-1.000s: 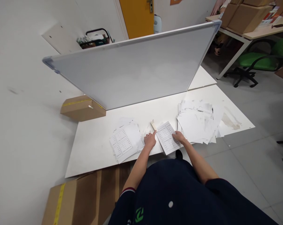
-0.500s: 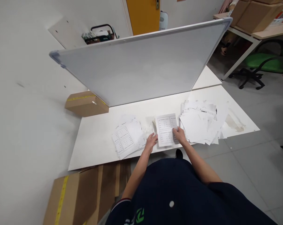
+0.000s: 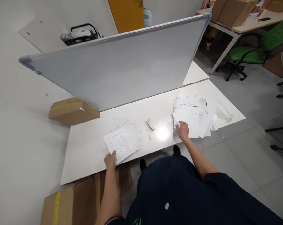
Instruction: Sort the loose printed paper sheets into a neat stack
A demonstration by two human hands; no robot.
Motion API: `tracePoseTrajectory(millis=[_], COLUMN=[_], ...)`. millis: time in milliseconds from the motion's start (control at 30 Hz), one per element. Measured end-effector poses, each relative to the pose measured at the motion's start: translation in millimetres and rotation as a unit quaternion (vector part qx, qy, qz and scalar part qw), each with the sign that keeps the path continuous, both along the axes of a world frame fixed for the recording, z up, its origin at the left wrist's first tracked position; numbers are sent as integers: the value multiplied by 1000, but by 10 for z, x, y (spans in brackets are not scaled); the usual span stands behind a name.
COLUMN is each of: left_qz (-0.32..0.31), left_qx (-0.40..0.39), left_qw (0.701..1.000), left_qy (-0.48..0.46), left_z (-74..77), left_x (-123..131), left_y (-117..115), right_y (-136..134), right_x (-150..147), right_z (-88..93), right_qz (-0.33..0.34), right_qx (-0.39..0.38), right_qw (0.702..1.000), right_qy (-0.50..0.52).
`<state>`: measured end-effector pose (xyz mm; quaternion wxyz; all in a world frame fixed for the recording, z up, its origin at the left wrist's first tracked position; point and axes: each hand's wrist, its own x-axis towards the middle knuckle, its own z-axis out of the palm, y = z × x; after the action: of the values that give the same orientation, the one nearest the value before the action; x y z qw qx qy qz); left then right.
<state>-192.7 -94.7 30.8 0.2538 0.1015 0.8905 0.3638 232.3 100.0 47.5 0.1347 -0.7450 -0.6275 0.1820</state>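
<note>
My left hand [image 3: 110, 160] pinches the near edge of a printed sheet of paper [image 3: 119, 142], thumb on top. The sheet, marked with boxes of text, lies over the left pile of papers [image 3: 134, 137]. On the other side, my right hand [image 3: 183, 129] touches the near left part of a loose pile of mostly blank-looking papers [image 3: 194, 117]. Its fingers are apart and bent; whether a sheet is caught beneath them I cannot see. Between the piles lies a small cream-coloured oblong block [image 3: 150, 125].
A whiteboard [image 3: 132, 65] stands along the back of the white table [image 3: 85, 150]. One cardboard box [image 3: 74, 111] sits at the table's left end, and another larger box [image 3: 85, 200] is below the near edge. A green chair [image 3: 246, 54] stands at the right.
The printed sheet has moved left from between the piles onto the left pile, with my left hand. My right hand has let go of it and shifted to the right pile. The cream block is uncovered.
</note>
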Motion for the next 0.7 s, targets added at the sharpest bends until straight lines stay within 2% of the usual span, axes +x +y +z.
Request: tracePoseTrajectory(millis=[100,200,333,467,600,700], left_qz=[-20,-13,-71,-111,-149,-196], left_qx=[-120,-187,-146,-126,-79,8], left_qw=[991,972,968,965,961,961], left_qy=[61,144,190,200,220,192], left_z=[73,165,236,279,333,385], left_x=[42,294,661,864,993,1147], left_y=[27,105,174,225,284,353], right_y=[76,105,113,126,156,145], right_x=[150,172,152,156,175,142], right_z=[-136,-234,-257,-181,-10,217], right_qz=[-29,-47,-75,-86,-79,-52], right_qx=[16,0,0,-18,-45,-55], right_qw=[996,995,994,994,995,997], right_qy=[-82,-91,-85,-59,-37,18])
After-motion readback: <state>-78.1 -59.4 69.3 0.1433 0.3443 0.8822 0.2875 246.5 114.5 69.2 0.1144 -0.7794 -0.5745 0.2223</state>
